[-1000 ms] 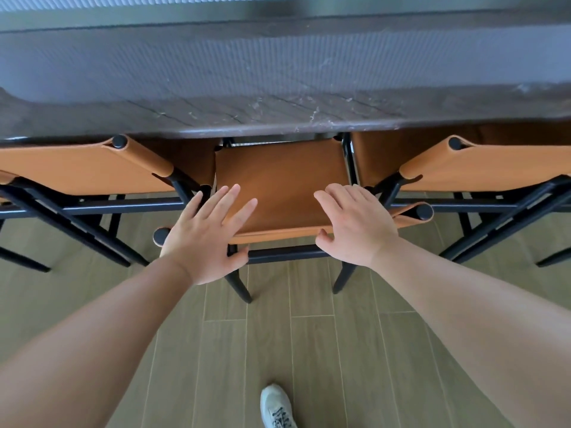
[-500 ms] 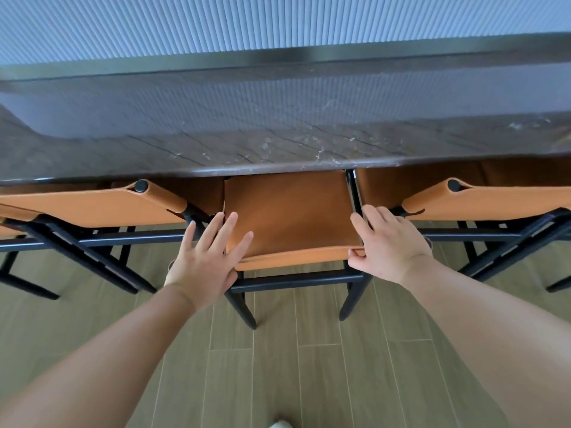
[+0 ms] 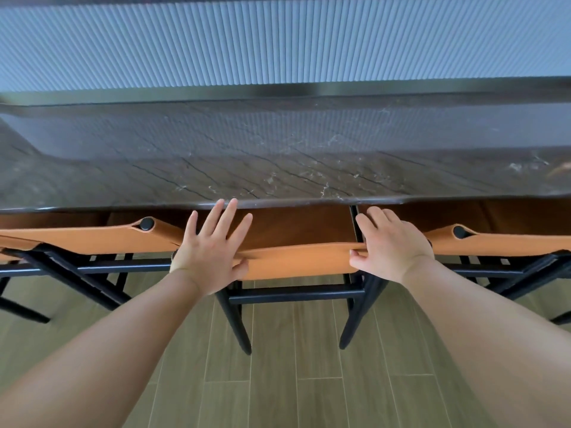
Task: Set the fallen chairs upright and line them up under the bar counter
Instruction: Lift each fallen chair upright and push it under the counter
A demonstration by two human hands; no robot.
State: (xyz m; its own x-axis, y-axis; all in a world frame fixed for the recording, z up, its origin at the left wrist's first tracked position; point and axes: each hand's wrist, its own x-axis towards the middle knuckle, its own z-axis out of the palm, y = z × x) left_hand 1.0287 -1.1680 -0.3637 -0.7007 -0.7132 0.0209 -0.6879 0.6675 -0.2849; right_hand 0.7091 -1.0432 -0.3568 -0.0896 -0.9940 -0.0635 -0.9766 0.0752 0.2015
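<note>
**Hands on the middle chair at the counter**

The tan leather chair with a black frame (image 3: 296, 261) stands upright, seat tucked beneath the dark veined stone bar counter (image 3: 278, 168). The left hand (image 3: 213, 257) lies flat, fingers spread, on its backrest; the right hand (image 3: 392, 248) pinches the backrest's right end (matching chairs flank it).

Ribbed pale blue-grey wall panel (image 3: 278, 41) far side; wood-look plank floor (image 3: 293, 381) near, light seams; soft even light.
</note>
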